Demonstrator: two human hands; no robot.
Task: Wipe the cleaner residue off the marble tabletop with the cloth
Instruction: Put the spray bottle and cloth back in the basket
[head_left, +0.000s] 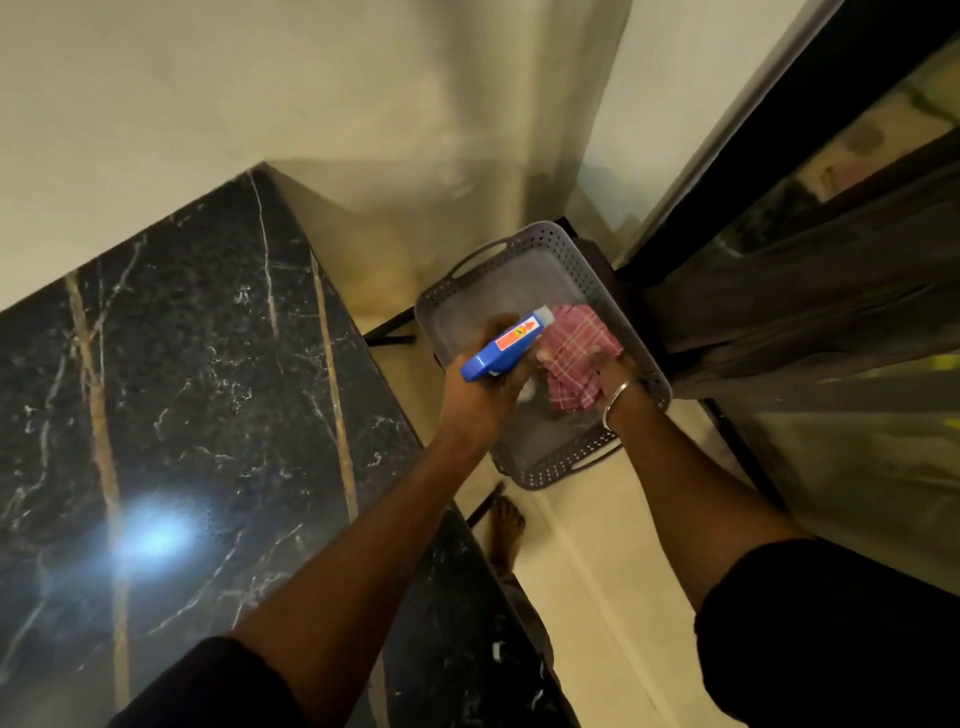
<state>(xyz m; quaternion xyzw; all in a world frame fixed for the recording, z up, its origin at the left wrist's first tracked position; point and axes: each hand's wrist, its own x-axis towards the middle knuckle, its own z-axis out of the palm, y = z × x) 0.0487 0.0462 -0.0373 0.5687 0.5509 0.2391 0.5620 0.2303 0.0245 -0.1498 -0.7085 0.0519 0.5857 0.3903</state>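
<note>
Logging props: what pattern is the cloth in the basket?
Pink with pale checked lines, head view.
</note>
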